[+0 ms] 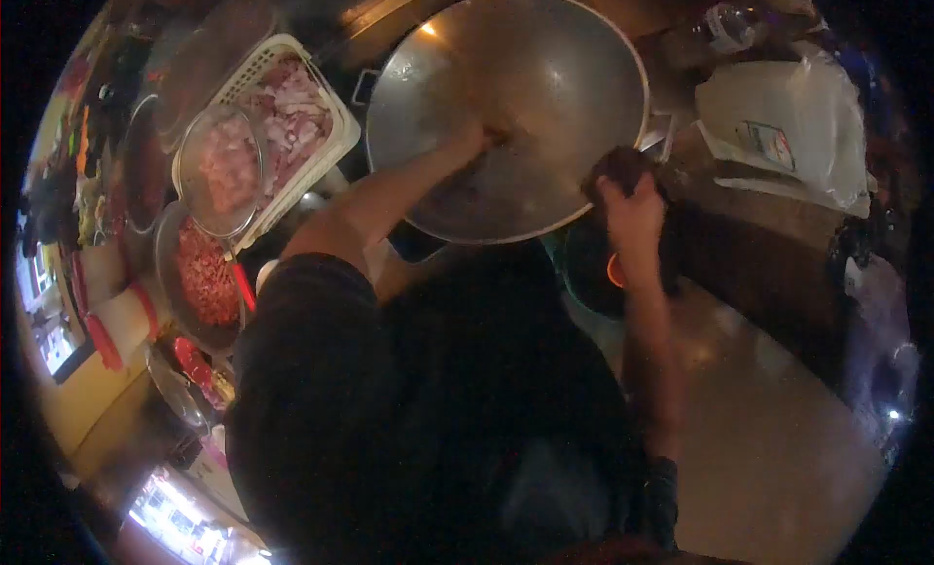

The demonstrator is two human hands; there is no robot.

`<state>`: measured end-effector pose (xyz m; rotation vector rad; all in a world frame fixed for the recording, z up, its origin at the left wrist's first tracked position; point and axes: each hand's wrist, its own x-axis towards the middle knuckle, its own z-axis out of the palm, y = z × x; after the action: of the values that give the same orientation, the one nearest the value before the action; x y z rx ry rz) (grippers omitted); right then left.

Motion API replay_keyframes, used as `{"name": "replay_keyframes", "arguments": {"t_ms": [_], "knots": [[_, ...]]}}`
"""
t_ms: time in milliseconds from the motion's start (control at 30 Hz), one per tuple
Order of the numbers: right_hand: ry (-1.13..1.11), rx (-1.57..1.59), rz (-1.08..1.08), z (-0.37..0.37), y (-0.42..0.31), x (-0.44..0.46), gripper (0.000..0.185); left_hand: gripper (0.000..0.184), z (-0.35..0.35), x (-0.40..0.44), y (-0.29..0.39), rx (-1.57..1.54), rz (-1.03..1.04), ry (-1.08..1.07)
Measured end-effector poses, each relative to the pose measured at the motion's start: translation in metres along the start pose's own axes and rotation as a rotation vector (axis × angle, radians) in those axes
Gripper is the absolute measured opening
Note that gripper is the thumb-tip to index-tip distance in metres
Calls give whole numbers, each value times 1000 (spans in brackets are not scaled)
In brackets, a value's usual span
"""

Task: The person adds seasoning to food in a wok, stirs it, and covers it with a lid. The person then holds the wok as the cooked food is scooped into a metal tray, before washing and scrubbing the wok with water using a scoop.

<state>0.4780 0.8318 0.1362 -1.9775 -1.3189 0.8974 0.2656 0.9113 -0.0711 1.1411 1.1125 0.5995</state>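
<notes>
A large metal wok [574, 98] with side handles fills the upper middle of the head view. My left hand [477, 139] reaches down inside it, near the middle of its inner surface. Blur hides those fingers, and whether they hold something cannot be made out. At the wok's lower right rim, my right hand [634, 210] is closed on a dark, bunched cloth [623, 166]. The cloth lies against the rim, close to the right handle [660, 137].
On the left stand a white basket [341, 137] of pale meat pieces, a strainer [261, 181] with pinkish meat, and a bowl [167, 263] of chopped red meat. A white plastic bag [817, 127] lies at the right. Below the right hand is a dark round container [584, 297].
</notes>
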Motion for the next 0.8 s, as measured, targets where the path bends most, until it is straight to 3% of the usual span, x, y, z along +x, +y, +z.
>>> {"name": "replay_keyframes", "arguments": {"t_ms": [33,67,100,133,200,267,300,367,400,433,500,533,600,767,800], "knots": [[5,-197,-24,7,5,4,35,21,-10,0,22,262,78,91],[3,-56,13,14,10,1,38,23,-15,-4,33,523,147,182],[-7,-56,13,15,13,-1,38,23,4,-13,32,523,139,187],[42,13,6,16,14,1,39,24,37,-19,29,693,342,520],[87,82,9,18,14,0,40,26,26,-14,6,859,541,848],[38,46,-63,17,10,-3,45,20,-54,11,-29,404,50,23],[47,50,-72,18,12,0,45,20,-46,18,-23,410,62,25],[77,-63,61,27,23,0,48,20,-16,25,-15,879,-165,260],[70,-59,63,28,26,0,48,20,-4,33,-40,882,-172,262],[70,-55,37,27,29,3,49,18,10,48,-83,874,94,310],[68,-57,25,26,33,-2,50,18,-2,50,-86,850,352,342],[62,-64,15,27,32,-3,51,20,-38,44,-36,553,123,293],[62,-69,-4,27,29,1,52,22,-53,45,-4,257,-91,240],[29,-65,13,25,27,2,48,22,1,36,1,308,333,112],[31,-71,30,22,29,-6,48,22,-3,30,4,301,324,96]]}}
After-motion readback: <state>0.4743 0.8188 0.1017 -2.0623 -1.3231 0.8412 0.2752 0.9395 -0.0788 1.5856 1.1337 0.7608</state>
